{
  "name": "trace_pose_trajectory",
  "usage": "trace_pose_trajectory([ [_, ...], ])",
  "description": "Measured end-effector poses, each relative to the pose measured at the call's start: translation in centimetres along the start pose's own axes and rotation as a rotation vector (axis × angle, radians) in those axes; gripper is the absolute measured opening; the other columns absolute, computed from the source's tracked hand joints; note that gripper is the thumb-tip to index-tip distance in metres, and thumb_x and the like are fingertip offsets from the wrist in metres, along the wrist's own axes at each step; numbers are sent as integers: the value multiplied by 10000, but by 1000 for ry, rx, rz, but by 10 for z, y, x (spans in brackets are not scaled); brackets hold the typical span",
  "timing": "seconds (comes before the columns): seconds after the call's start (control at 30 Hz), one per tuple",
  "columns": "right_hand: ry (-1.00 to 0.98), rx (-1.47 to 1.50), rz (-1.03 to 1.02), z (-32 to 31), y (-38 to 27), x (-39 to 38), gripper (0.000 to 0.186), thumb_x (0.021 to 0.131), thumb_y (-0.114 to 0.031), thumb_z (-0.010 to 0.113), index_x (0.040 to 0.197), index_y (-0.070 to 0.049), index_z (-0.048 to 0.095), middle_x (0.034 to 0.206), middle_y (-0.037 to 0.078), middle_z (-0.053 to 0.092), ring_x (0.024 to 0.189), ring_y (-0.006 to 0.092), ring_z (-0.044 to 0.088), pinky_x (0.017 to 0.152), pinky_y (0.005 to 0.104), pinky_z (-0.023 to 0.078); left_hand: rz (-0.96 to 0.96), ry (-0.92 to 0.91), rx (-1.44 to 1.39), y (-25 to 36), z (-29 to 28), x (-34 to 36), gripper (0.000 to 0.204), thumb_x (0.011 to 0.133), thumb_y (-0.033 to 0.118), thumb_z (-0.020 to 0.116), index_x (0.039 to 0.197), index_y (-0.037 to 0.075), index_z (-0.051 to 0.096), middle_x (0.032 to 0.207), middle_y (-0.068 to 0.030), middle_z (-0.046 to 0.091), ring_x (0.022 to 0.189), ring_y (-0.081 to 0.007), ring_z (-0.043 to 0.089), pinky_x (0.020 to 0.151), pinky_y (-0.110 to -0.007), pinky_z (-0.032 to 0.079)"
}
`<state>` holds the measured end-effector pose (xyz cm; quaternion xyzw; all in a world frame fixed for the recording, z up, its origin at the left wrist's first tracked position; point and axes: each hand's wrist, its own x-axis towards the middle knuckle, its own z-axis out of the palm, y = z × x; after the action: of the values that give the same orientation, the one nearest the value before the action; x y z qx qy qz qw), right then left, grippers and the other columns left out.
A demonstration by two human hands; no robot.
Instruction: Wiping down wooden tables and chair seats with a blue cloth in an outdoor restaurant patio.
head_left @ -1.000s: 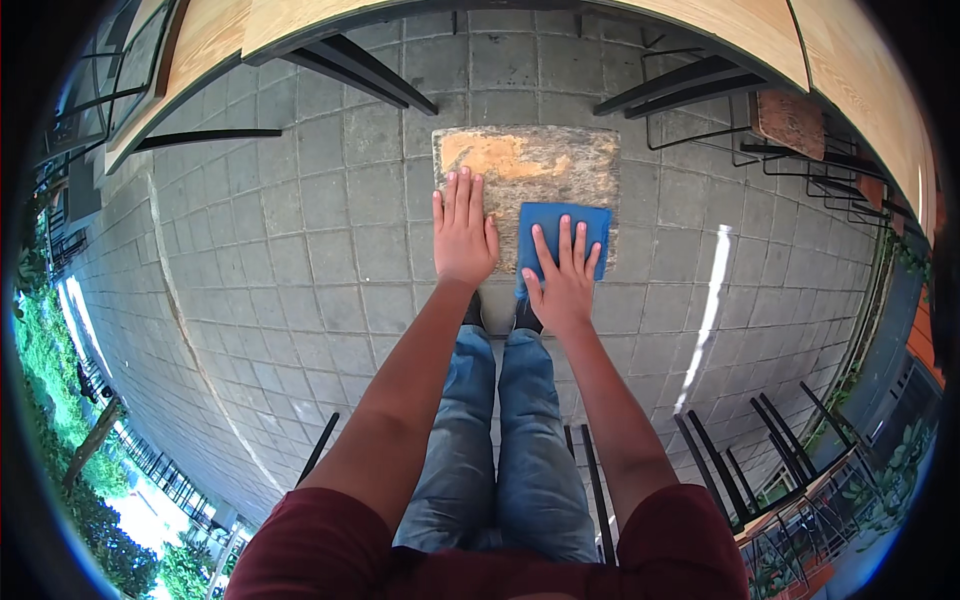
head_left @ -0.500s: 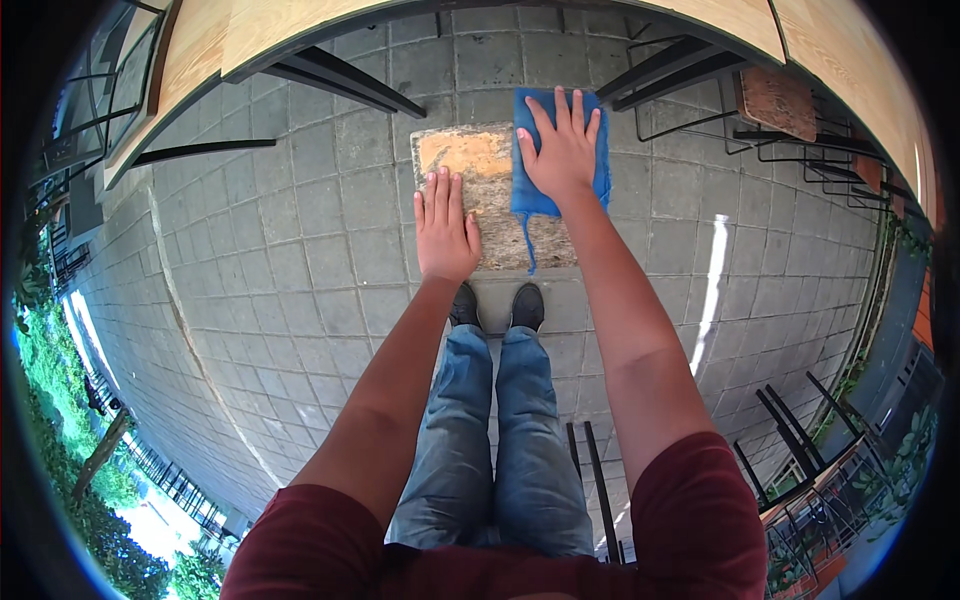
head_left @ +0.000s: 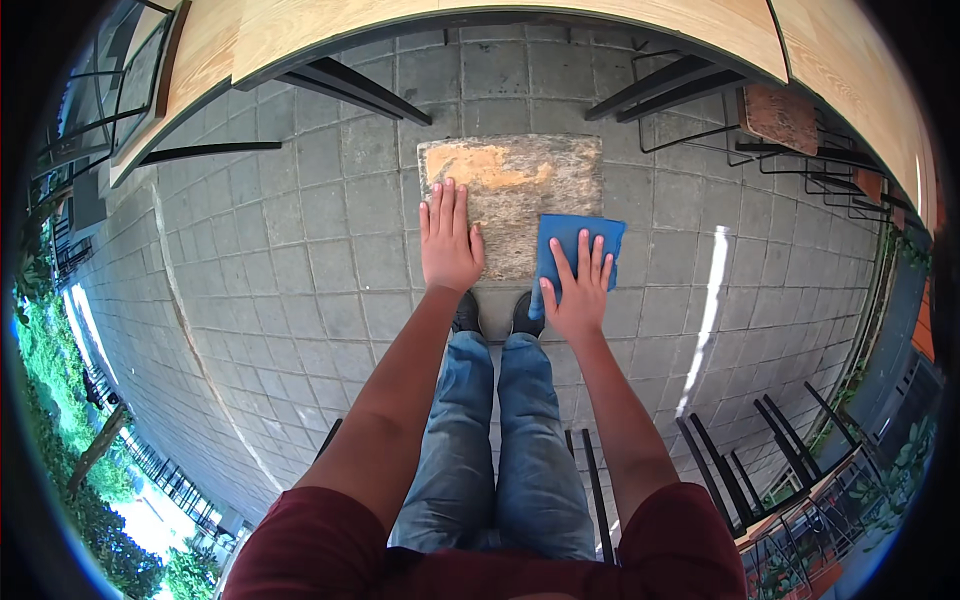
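Note:
A worn rectangular wooden board (head_left: 510, 210), looking like a stool seat, lies in front of me with its surface patchy and its paler finish flaking off at the far left. My left hand (head_left: 450, 245) rests flat on the board's left edge, fingers stretched forward. On the near right corner, a blue cloth (head_left: 563, 226) hangs partly over the board's edge. My right hand (head_left: 580, 297) is laid over the cloth with fingers spread, pressing on it. What supports the board is hidden.
A long light-wood table (head_left: 480, 22) with dark metal legs (head_left: 350, 90) curves across the far side. Stools with a reddish-brown seat (head_left: 778, 118) stand at the far right. Black metal chair legs (head_left: 780, 440) rise at the near right. Grey paving (head_left: 300, 240) surrounds the board.
My right hand has drawn the blue cloth from the far right of the board back toward me to its near right corner. My left hand stays on the left edge.

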<state>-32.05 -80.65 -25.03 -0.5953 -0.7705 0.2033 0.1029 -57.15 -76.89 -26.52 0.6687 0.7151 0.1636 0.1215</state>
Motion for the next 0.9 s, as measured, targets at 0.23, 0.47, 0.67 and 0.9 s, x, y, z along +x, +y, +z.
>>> trace_pose_trajectory([
  [0.23,83,-74,-2,-5,2,78,624,1056,-392,589,1661,-276,485,1789,199,257,1650,471,188,1323,624,135,0,-21,14,0,-3,2,705,1036,263,484,1683,21,345,1780,-181,288,1674,-360,204,1347,-570,136],
  [0.47,254,-128,-52,-13,17,197,489,1037,-394,606,1485,-199,629,1554,190,525,1536,445,381,1297,621,237,1,-32,9,3,-2,2,722,1025,265,491,1686,19,337,1781,-185,281,1677,-358,193,1348,-569,131],
  [0.67,293,-135,-22,-1,17,219,352,999,-394,631,1162,-98,731,1199,170,682,1352,403,540,1272,651,275,-6,-33,-21,2,-5,2,713,1031,257,498,1686,25,339,1776,-192,280,1669,-376,206,1343,-572,145],
  [0.9,374,-173,-16,35,-53,218,369,997,-411,621,1143,-94,742,1202,168,685,1346,403,541,1285,686,194,8,175,-195,-5,-11,-5,751,1016,339,597,1641,-12,373,1717,-340,260,1592,-528,276,1282,-576,284],
])
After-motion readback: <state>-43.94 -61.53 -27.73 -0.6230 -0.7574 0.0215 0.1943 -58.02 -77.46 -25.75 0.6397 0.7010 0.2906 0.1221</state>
